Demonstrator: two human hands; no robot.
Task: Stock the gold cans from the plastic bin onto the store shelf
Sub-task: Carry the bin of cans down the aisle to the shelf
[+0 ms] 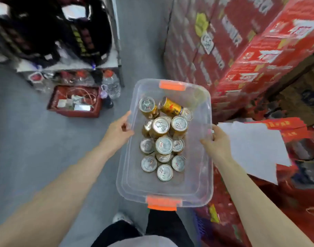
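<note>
- The left hand and right hand grip the bin by its long sides, cans between them.
- Most stand upright; one lies flat at the far end.

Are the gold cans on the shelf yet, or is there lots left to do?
Done: nothing yet; no can shows on a shelf. In hand: the left hand and right hand grip the long sides of the clear plastic bin with orange latches, held above the grey floor. Left: the gold cans, a dozen or so, sit inside, one lying on its side.
</note>
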